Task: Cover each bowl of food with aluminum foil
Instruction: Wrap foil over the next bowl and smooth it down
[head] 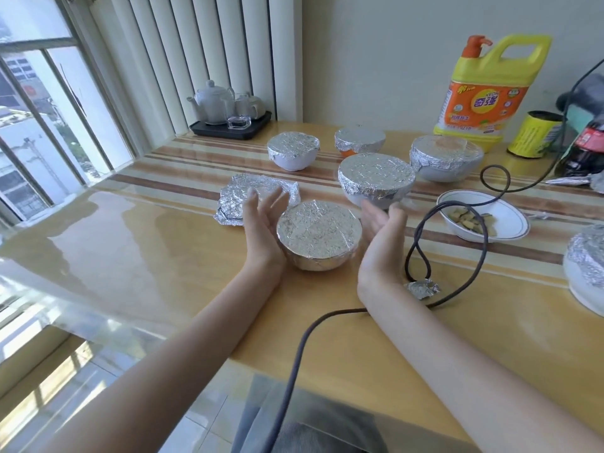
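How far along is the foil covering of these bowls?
Mostly done. Four far bowls, such as the middle bowl, wear foil, as does one at the right edge. In hand: the near bowl, already wrapped, sits between the open left hand and right hand. Left: the open dish of food is still bare.

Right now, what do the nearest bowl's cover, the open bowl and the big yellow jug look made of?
Nearest bowl's cover: aluminum foil, crinkled with a dull silver shine, folded down over the rim.
Open bowl: looks like glazed white ceramic with a thin dark rim line; could be melamine.
Yellow jug: glossy molded plastic, with an orange pump and a printed label.
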`<state>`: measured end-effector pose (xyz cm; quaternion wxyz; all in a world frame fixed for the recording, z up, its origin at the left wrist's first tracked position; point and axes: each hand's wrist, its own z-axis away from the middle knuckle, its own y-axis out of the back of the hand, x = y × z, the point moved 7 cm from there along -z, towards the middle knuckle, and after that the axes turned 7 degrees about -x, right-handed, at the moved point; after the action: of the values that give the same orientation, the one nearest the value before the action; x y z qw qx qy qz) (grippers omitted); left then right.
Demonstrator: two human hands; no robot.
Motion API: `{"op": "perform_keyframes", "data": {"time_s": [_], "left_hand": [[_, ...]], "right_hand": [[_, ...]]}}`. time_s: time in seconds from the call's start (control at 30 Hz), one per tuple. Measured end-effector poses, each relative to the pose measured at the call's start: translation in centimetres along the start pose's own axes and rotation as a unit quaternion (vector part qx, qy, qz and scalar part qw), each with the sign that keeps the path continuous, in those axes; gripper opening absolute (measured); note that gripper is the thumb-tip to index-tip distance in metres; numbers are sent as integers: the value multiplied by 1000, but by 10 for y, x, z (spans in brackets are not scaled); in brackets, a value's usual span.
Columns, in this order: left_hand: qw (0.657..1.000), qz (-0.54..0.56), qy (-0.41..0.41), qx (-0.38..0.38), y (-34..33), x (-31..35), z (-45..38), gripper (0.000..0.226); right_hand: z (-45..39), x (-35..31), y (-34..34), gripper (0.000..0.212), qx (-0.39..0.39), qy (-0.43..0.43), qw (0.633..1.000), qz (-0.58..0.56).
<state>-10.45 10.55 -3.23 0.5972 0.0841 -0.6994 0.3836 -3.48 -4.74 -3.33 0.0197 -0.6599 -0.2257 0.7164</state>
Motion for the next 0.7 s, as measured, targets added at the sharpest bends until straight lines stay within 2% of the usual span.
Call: {"op": "perform_keyframes", "data": {"time_s": [0.1, 0.27, 0.37, 0.43, 0.5, 0.57, 0.67, 0.7], "left_hand": [[996, -67, 11, -54, -14, -3, -1, 60], [997, -70, 16, -37, -12, -8, -3, 71], [998, -69, 3, -7, -10, -11, 3, 72], [996, -86, -4, -4, -9, -8, 8, 73], [996, -88, -4, -30, -10, -8, 10, 69], [994, -93, -2, -62, -11, -10, 11, 64], [993, -98, -12, -60, -10, -10, 12, 60], [994, -97, -14, -55, -11, -9, 12, 59]], "right_hand": [[2, 10, -15, 51, -16, -41, 997, 63], [1, 12, -12, 50, 38, -65, 994, 78], [-5, 13, -12, 66, -22, -74, 989, 123], [-6, 3, -10, 68, -75, -32, 974, 211], [-3, -25, 2, 51, -105, 58, 942, 313], [6, -55, 21, 29, -138, 119, 890, 418], [24, -69, 60, 2, -176, 80, 798, 571], [30, -67, 69, 5, -179, 59, 781, 596]]}}
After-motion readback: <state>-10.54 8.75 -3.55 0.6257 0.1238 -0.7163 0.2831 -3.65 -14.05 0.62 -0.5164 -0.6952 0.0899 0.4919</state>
